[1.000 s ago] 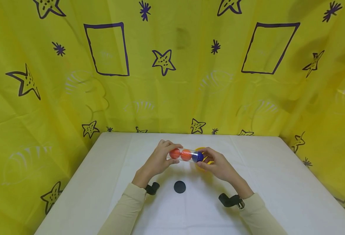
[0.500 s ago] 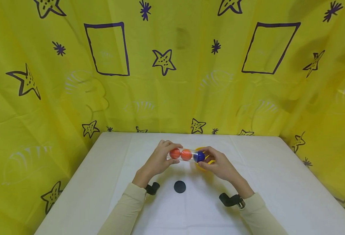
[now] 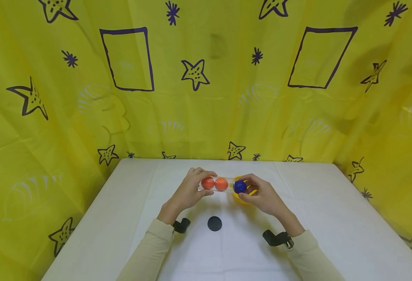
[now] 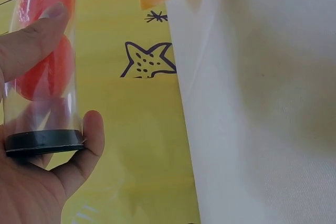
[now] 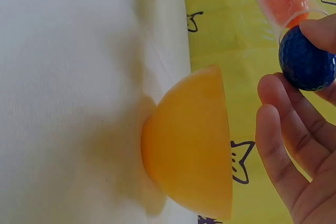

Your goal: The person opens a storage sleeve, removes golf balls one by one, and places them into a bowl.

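Note:
My left hand (image 3: 189,190) grips a clear plastic tube (image 4: 69,111), held sideways above the table, with a black cap (image 4: 44,141) on its left end. Two orange-red balls (image 3: 221,184) sit inside the tube. At the tube's open right end, my right hand (image 3: 262,195) pinches a dark blue golf ball (image 5: 307,60) between thumb and fingers. In the right wrist view the ball is right at the tube's rim, outside most or all of it. Behind and below the right hand stands an orange-yellow bowl (image 5: 189,145); its inside is hidden from the wrist view.
A flat black disc (image 3: 214,223) lies on the white tabletop (image 3: 223,253), nearer to me than the hands. Yellow patterned curtains (image 3: 206,117) hang around the back and sides of the table.
The blue golf ball has come out of the tube's right end, shifting slightly right with my right hand. My left hand and the tube hold nearly still.

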